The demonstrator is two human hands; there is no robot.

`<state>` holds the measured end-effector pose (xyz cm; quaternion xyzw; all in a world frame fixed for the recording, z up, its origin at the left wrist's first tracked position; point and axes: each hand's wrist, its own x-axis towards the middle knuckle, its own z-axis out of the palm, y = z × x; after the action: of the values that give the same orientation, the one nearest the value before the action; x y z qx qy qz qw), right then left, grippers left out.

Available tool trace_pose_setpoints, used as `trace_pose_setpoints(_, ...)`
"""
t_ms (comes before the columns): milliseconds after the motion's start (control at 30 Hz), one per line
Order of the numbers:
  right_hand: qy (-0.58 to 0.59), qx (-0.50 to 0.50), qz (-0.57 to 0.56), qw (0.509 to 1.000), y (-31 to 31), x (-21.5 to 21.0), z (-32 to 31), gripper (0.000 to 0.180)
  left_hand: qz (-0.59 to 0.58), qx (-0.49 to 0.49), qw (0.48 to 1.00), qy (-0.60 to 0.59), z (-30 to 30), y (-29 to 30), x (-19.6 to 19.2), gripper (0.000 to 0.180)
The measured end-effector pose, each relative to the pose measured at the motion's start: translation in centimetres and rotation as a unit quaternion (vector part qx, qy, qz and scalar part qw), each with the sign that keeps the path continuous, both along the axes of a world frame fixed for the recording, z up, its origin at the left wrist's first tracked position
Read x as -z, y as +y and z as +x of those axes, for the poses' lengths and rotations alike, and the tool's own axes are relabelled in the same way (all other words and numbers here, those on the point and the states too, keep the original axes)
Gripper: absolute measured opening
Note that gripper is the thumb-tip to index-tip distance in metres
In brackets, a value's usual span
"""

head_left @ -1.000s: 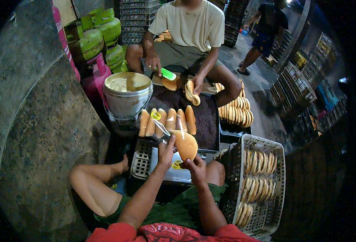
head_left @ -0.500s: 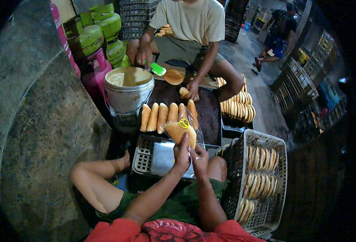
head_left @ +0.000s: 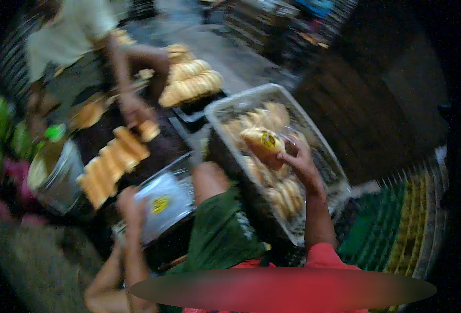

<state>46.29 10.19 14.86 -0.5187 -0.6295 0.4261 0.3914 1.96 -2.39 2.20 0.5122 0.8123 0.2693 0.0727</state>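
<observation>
A bread workshop; lined-up rolls [head_left: 111,166], stacked buns [head_left: 191,84] and a bread-filled crate [head_left: 241,96] (plus a bucket [head_left: 67,177]) show it.

The view has swung right, bringing a ribbed green and yellow stack [head_left: 379,224] into sight. The right hand [head_left: 299,160] alone now holds the wrapped bun [head_left: 259,142], carried over to the crate [head_left: 241,97]. The left hand [head_left: 131,205] has let go, dropping to the bags' [head_left: 169,197] left edge. The co-worker's hand [head_left: 138,112] has reached the row's [head_left: 113,164] end.
</observation>
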Motion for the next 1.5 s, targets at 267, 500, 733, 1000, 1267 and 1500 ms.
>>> trace_pose_setpoints(267, -0.346, 0.332, -0.055, 0.876, -7.8, 11.9, 15.4, 0.058, -0.053, 0.103, 0.993, 0.03, -9.4, -2.3, 5.5, 0.023)
trace_pose_setpoints(500, -0.299, 0.314, -0.077, 0.898, -5.6, 19.1, 16.7, 0.059, -0.079, 0.083, 0.985, 0.13, -8.8, -2.0, 3.8, 0.02)
trace_pose_setpoints(733, -0.346, 0.28, -0.058, 0.894, -4.8, 16.4, 12.9, 0.051, 0.113, 0.021, 0.954, -0.277, -10.5, -5.0, 4.1, 0.018)
trace_pose_setpoints(1000, -0.179, -0.005, 0.281, 0.943, 1.4, 8.4, -17.1, 0.026, 0.283, -0.105, 0.815, -0.495, -10.3, -5.3, -3.2, 0.029)
trace_pose_setpoints(1267, -0.371, -0.111, 0.075, 0.919, 13.9, 11.3, -44.0, 0.056, 0.343, -0.095, 0.715, -0.601, -10.3, -6.6, -4.7, 0.019)
trace_pose_setpoints(1500, 0.037, -0.174, -0.179, 0.968, 19.3, 14.2, -31.3, 0.028, 0.326, -0.14, 0.615, -0.705, -10.1, -5.1, -3.1, 0.016)
